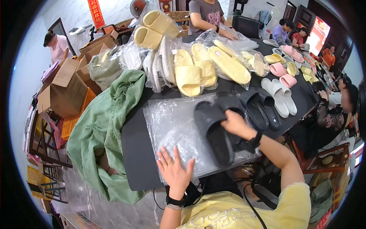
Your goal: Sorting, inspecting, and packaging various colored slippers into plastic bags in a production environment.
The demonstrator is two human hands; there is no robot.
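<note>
My left hand [176, 170] lies flat with its fingers spread on the near edge of a stack of clear plastic bags [167, 122]. Over the right part of that stack is a pair of black slide slippers [220, 149], a little smeared by motion. My right hand [237, 125] is closed on this pair at the straps; its fingertips are partly hidden. Just to the right, another black pair of slippers [254, 111] rests on the dark table [135, 160]. White slippers [281, 100] sit beyond them at the right.
Bagged yellow slippers [188, 78] and other wrapped pairs are heaped behind the bags. Pink slippers [288, 80] and more loose pairs line the table's far right. Green cloth [103, 137] drapes at the left, near cardboard boxes [65, 91]. Co-workers [209, 15] are around the table.
</note>
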